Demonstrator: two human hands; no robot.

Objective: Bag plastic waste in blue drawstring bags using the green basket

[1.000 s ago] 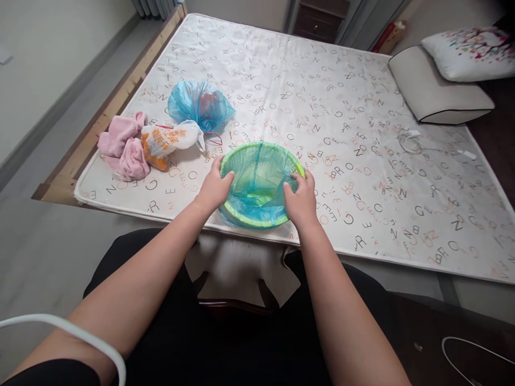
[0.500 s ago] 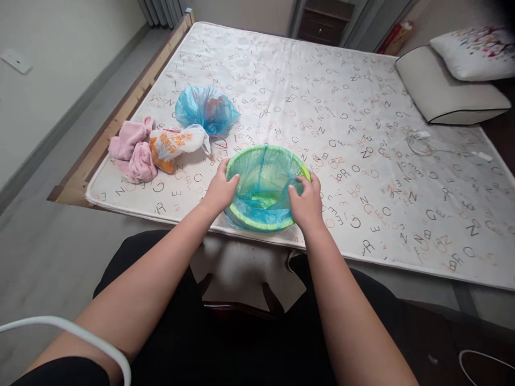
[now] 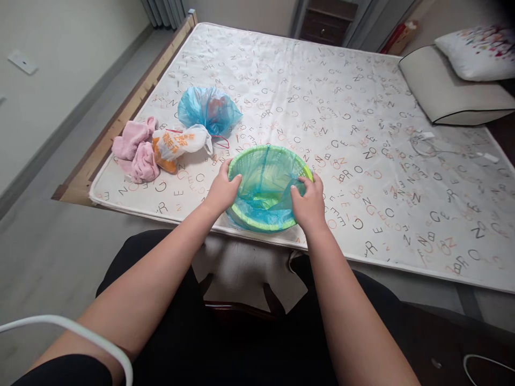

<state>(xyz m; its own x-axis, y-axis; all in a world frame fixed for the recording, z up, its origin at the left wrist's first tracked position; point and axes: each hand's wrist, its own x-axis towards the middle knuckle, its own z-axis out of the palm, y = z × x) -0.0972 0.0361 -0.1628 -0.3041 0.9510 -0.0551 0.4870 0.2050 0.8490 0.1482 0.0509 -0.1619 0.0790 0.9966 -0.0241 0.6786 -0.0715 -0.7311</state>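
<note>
A round green plastic basket [image 3: 277,225] sits at the mattress's near edge, its mouth tipped toward me. Inside it lies a thin blue plastic bag [image 3: 263,174], which is folded over part of the rim. My left hand [image 3: 225,187] grips the basket's left rim, thumb on the inside. On the right rim my right hand [image 3: 309,201] is closed, with the thumb and a finger over the rim against the bag. The fingers of both hands on the outer wall are partly hidden.
Left of the basket on the mattress [image 3: 346,214] lie a pink cloth [image 3: 140,158], a white bag with orange print [image 3: 181,145] and a tied blue bag [image 3: 209,110]. Pillows [image 3: 454,88] and a thin cable [image 3: 426,147] are at right. A white cord [image 3: 80,329] crosses my left arm.
The whole view has shifted slightly, so everything appears a little farther right. Both hands keep their hold on the basket, and the bag lies much as before.
</note>
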